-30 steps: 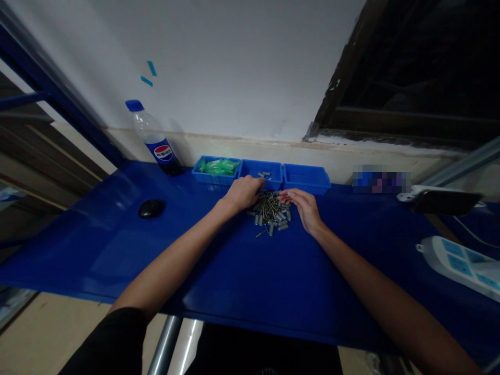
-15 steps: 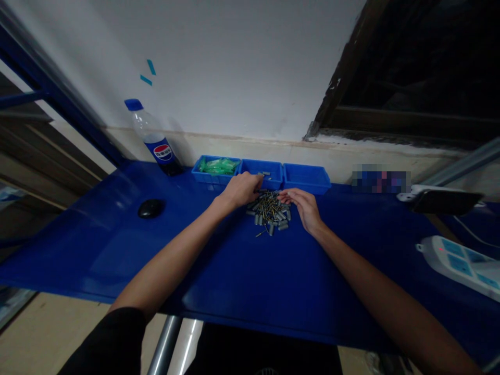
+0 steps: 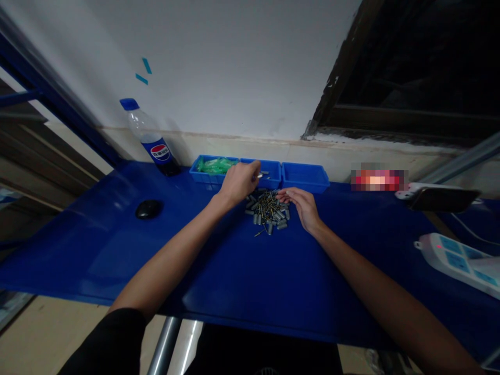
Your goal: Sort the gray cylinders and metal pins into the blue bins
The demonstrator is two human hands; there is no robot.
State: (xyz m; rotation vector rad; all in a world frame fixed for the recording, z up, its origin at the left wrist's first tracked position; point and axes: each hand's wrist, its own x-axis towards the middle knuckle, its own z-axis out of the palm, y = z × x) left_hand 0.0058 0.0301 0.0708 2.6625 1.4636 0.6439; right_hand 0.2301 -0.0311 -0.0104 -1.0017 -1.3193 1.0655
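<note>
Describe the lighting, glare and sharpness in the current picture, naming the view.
Head view: dim light, with pale glare on the glossy blue tabletop; head view: the brown-framed window looks nearly black; head view: the pile of small grey cylinders and brass-coloured pins is soft in detail.

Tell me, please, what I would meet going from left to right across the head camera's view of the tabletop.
Bottle, left hand, pile of small parts, right hand, white power strip.

3 bins, 2 hands, 1 btl, 2 tape pcs
</note>
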